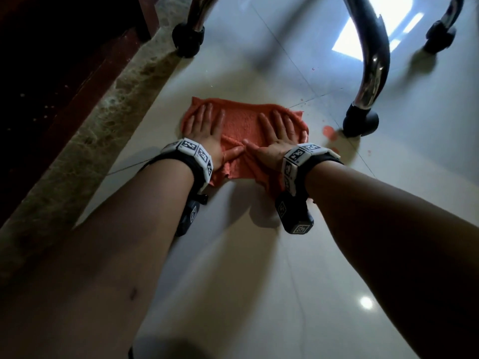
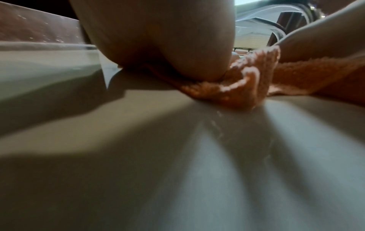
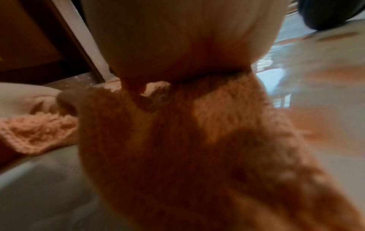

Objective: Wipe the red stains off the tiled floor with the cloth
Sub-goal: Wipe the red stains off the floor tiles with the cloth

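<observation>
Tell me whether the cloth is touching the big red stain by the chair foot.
Apart. The head view shows bare tile between the cloth edge and the red stain.

Both hands lie side by side on the cloth (image 1: 241,125), a stain (image 1: 328,131) just right of it.

Counts on the tiled floor

There was one orange cloth (image 1: 241,125), two hands pressed flat on it, three black-capped chrome chair feet, and one clear red stain (image 1: 328,131) with several tiny specks.
</observation>
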